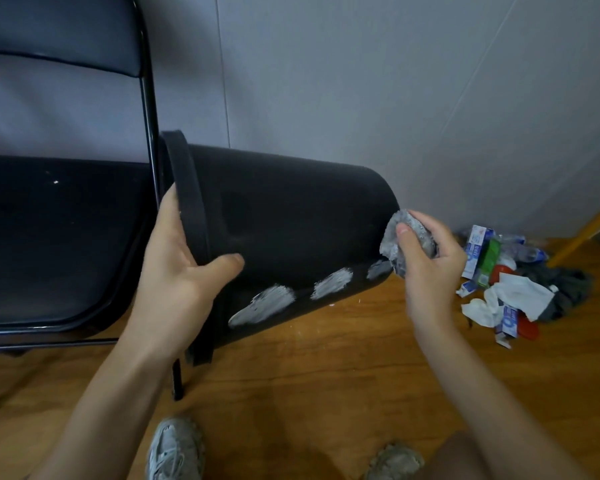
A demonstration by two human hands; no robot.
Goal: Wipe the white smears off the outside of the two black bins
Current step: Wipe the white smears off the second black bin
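Head view: a black bin [284, 216] is held on its side above the wooden floor [326, 375], rim toward the folding chair [66, 237] at left, base pointing right toward the grey wall [361, 81].

The left hand [184, 268] grips the bin's rim [187, 199]: fingers curl over the rim edge, thumb pressed against the outer wall.

Three white smears [333, 283] lie in a row along the lower outer wall.

The right hand [426, 258] clutches a crumpled grey cloth [400, 244], thumb on top, fingers wrapped around it. The cloth touches the bin at its base end, just above the rightmost smear.

A pile of litter [503, 282], cartons and crumpled tissue, lies on the floor near the wall, right of the bin. Two shoes [174, 448] show at the bottom edge.
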